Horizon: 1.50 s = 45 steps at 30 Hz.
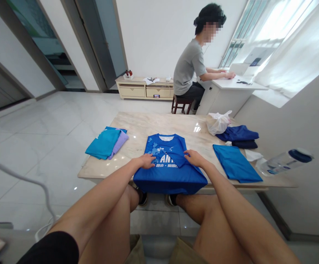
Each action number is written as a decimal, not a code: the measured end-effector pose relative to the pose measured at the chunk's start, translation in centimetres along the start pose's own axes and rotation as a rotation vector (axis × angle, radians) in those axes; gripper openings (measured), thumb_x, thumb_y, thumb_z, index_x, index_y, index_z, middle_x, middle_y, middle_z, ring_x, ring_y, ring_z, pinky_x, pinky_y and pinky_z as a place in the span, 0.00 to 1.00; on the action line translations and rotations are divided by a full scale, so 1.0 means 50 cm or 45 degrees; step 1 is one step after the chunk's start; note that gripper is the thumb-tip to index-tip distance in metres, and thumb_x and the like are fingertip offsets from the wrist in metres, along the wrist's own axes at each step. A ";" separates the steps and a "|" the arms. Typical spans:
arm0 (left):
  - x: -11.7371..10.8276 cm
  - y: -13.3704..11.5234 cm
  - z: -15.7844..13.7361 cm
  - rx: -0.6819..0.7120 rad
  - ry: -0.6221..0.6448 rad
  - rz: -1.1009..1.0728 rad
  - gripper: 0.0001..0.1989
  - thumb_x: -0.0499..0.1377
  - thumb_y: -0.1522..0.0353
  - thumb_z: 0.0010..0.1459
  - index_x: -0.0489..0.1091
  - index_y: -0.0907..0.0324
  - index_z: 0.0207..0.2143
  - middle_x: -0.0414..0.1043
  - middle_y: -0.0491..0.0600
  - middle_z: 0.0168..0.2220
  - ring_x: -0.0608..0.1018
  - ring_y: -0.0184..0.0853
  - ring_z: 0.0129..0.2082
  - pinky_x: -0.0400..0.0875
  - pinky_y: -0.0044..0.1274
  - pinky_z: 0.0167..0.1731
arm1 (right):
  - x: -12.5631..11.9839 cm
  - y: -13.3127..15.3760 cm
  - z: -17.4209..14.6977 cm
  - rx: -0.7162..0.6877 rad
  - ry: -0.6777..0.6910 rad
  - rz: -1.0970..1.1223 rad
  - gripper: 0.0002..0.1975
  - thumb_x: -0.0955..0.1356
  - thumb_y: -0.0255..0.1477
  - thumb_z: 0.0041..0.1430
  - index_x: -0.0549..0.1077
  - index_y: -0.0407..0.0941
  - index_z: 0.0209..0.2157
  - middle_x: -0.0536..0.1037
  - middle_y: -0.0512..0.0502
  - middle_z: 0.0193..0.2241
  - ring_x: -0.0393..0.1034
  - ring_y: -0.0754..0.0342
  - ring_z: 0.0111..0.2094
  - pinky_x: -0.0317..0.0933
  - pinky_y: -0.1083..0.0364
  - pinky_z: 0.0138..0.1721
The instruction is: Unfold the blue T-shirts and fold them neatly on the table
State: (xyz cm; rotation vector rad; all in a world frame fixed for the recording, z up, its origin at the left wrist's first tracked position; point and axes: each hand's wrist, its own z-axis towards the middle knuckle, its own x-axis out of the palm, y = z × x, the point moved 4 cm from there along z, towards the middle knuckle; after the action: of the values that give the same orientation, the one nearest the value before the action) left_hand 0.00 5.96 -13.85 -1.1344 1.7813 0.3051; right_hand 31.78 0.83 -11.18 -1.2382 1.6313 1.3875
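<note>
A blue sleeveless-looking shirt [173, 179] with white lettering and light blue shapes lies front up on the marble-topped table [132, 124]. Its neckline faces away from me and its lower part hangs over the near edge. Part of the right side is folded inward over the print. My left hand [147, 161] rests on the shirt's left side, fingers stretched out and apart. At the right edge, my right hand [194, 158] touches the fold with its fingers slightly bent and apart.
Folded teal and purple clothes [104, 143] lie at the left; a folded blue garment [236, 163], dark blue clothes [238, 132], a white plastic bag [219, 123] and a clear bottle [285, 161] are at the right. A person [188, 69] sits at a white desk [225, 91] beyond.
</note>
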 end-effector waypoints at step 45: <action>-0.086 -0.193 -0.300 -0.246 -0.555 0.002 0.20 0.53 0.60 0.75 0.80 0.57 0.57 0.82 0.61 0.59 0.82 0.52 0.61 0.77 0.35 0.58 | -0.037 0.340 -0.164 0.096 -0.040 -0.188 0.25 0.64 0.37 0.79 0.74 0.36 0.66 0.79 0.23 0.63 0.76 0.35 0.64 0.68 0.47 0.63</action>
State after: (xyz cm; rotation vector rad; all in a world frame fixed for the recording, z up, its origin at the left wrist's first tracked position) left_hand -0.66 -6.32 -0.22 -1.1003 1.3881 0.6833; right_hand 17.24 -6.85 -1.73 -1.2603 1.5247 1.2382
